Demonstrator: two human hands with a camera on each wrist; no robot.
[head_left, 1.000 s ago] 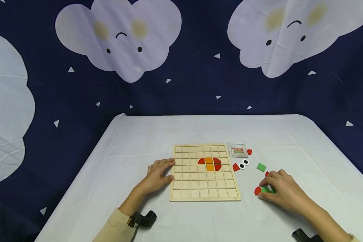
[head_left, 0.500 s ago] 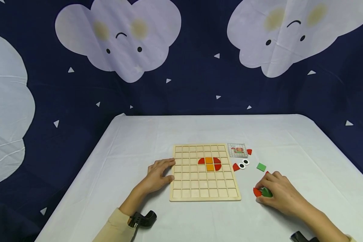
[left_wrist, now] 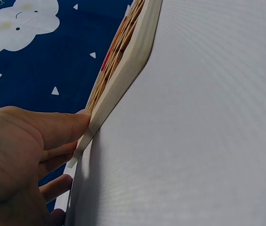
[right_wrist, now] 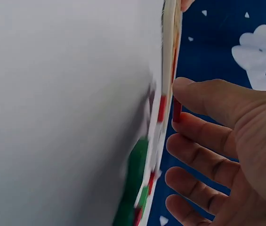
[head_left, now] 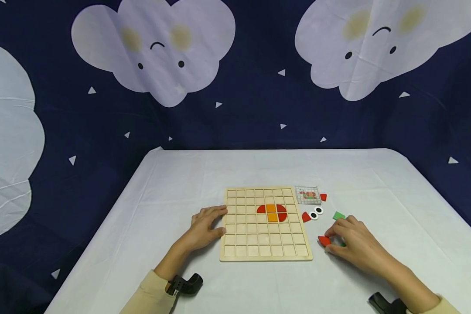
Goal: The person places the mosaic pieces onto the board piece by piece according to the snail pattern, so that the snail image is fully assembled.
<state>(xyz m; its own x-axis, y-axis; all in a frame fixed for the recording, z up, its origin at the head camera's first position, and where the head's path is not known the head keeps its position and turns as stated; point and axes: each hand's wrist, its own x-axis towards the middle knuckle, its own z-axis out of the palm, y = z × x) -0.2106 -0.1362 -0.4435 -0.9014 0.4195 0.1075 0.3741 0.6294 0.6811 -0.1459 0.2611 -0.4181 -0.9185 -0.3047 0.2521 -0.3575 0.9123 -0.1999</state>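
Note:
My right hand [head_left: 357, 244] pinches a red quarter-round tile [head_left: 323, 241] between thumb and index finger, right of the wooden grid board [head_left: 253, 239]. In the right wrist view the red tile [right_wrist: 177, 111] shows edge-on between the fingertips. Green pieces [right_wrist: 136, 172] lie on the table below that hand; in the head view it largely covers them. My left hand [head_left: 207, 226] rests at the board's left edge, its fingers fairly straight and touching the frame. On the board, two orange squares [head_left: 272, 213] sit between red quarter-round tiles [head_left: 281, 213].
A small picture card [head_left: 308, 195] lies at the board's upper right corner. Close by are two white eye discs [head_left: 314, 215], a red tile [head_left: 306, 216], another red tile [head_left: 323, 197] and a green square [head_left: 339, 215]. A cloud-printed dark blue cloth hangs behind the white table.
My right hand has lifted the red tile away from the green pieces and moved it a little left and up, toward the board. The left hand and the board have stayed put.

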